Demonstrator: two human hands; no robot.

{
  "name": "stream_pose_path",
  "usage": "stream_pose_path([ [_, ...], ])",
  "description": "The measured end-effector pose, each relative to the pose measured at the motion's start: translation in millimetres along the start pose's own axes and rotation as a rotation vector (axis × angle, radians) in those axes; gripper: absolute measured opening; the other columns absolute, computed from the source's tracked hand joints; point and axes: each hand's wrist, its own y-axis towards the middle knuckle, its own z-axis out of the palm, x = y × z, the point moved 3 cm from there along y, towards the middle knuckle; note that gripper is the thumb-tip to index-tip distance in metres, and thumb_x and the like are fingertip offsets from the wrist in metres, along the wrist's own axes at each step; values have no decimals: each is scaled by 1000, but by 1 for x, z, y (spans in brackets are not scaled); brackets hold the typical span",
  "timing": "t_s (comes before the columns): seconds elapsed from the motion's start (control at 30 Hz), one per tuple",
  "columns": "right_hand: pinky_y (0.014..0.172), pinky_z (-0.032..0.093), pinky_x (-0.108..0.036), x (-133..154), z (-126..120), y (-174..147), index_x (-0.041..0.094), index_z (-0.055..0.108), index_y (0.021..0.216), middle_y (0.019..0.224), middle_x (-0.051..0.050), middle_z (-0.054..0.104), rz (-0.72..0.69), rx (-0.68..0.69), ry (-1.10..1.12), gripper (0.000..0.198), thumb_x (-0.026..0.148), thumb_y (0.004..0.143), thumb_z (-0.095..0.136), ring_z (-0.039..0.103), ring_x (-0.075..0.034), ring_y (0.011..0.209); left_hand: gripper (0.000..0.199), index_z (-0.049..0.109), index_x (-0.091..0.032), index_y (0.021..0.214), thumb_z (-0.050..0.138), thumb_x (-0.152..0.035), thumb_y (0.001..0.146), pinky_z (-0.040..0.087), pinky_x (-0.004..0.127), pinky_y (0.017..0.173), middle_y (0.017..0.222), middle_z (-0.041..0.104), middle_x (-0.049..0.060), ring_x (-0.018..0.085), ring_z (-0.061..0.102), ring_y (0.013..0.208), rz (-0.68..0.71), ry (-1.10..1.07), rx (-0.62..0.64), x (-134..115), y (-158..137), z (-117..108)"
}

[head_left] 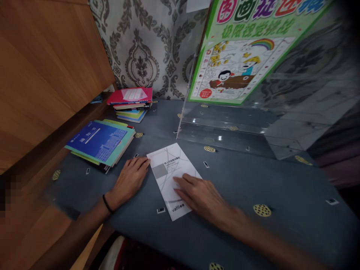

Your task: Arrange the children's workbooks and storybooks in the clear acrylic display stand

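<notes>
A white booklet (165, 187) with grey lines and printed text lies flat on the dark, patterned tablecloth in front of me. My right hand (201, 193) rests over its right side, fingers stretched across the cover. On the other side, my left hand (131, 176) lies on the table with its fingers extended, the fingertips at the booklet's upper left edge. A dark band circles the left wrist. Neither hand grips anything that I can see.
Left of the booklet lies a stack with a blue and teal cover (102, 140). Behind it stands a pile of books topped by a red one (143, 94). A clear acrylic rack (222, 131) at the back right holds a green picture book (242, 75). A wooden panel (56, 56) rises at left.
</notes>
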Motion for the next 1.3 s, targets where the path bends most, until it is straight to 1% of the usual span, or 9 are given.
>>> stream_pose_path([
  [0.07, 63, 50, -31, 10, -5, 28, 17, 57, 130, 102, -10, 70, -10, 40, -46, 33, 17, 100, 44, 69, -22, 86, 33, 57, -14, 130, 40, -19, 103, 48, 44, 94, 130, 64, 12, 27, 56, 121, 6, -14, -7, 0, -1, 2],
  [0.13, 67, 52, -32, 20, -5, 58, 17, 42, 146, 110, -13, 68, -29, 92, -108, 54, 4, 95, 38, 69, -24, 92, 33, 57, -15, 130, 39, -20, 103, 48, 44, 98, 131, 64, 13, 27, 55, 125, 11, -25, -21, 0, 0, 3],
  [0.2, 68, 52, -34, 26, -1, 83, 17, 31, 154, 113, -15, 68, -38, 144, -150, 66, -1, 90, 36, 70, -25, 93, 32, 58, -15, 129, 39, -20, 103, 47, 44, 100, 130, 65, 13, 26, 56, 126, 10, -36, -22, 0, 2, 3],
  [0.33, 73, 54, -37, 25, 7, 106, 16, 31, 155, 112, -18, 70, -34, 180, -183, 62, 5, 94, 37, 72, -28, 94, 33, 57, -15, 131, 41, -19, 102, 47, 44, 102, 132, 65, 12, 25, 58, 125, 10, -52, -8, 2, 2, 3],
  [0.5, 72, 54, -38, 8, 6, 100, 16, 34, 154, 114, -19, 71, 16, 183, -236, 57, 8, 98, 32, 73, -28, 93, 31, 59, -14, 127, 44, -20, 101, 48, 44, 99, 130, 67, 11, 25, 60, 121, 17, -64, -16, 4, 3, 3],
  [0.73, 68, 50, -31, -53, -8, 88, 26, 37, 155, 118, -13, 73, 298, 159, -214, 66, 4, 93, 37, 72, -27, 94, 31, 59, -14, 127, 44, -22, 101, 50, 45, 95, 130, 67, 12, 27, 59, 121, 12, -88, -27, 3, 3, 3],
  [0.93, 64, 45, -29, -84, -13, 77, 29, 48, 149, 112, -10, 74, 221, 45, -182, 60, 6, 94, 39, 72, -24, 91, 31, 60, -16, 124, 39, -25, 103, 49, 45, 93, 126, 66, 12, 27, 57, 118, 18, -82, -23, 3, 4, -2],
  [1.07, 67, 44, -28, -91, -16, 74, 29, 54, 144, 112, -9, 75, 178, 16, -148, 56, 7, 95, 41, 71, -24, 94, 29, 63, -16, 115, 40, -27, 102, 48, 45, 85, 109, 66, 13, 29, 56, 103, 21, -37, 48, -7, 26, -5],
  [1.3, 77, 46, -30, -94, -23, 74, 28, 53, 146, 122, -10, 73, 187, 61, -100, 56, 6, 95, 42, 69, -25, 104, 34, 57, -20, 131, 47, -32, 101, 45, 40, 81, 105, 56, 11, 26, 50, 96, 113, -4, 94, -43, 88, 16],
])
